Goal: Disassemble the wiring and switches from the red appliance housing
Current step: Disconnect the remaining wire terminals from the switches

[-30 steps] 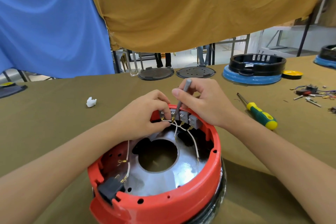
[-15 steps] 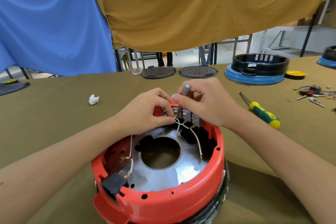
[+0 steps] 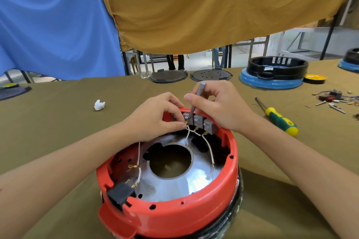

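We see the round red plastic appliance housing [image 3: 174, 211] sitting upside down at the near edge of the olive-covered bench [image 3: 58, 122]. At its far rim sit three grey block switches [image 3: 199, 123], with thin white wires [image 3: 208, 146] trailing over the shiny metal plate inside. Our left hand [image 3: 155, 118] pinches a wire end at the leftmost switch. Our right hand [image 3: 219, 106] grips a slim grey tool [image 3: 196, 101], tip down between the switches (its tip is hidden). A green-and-yellow screwdriver [image 3: 277, 118] lies towards the right edge.
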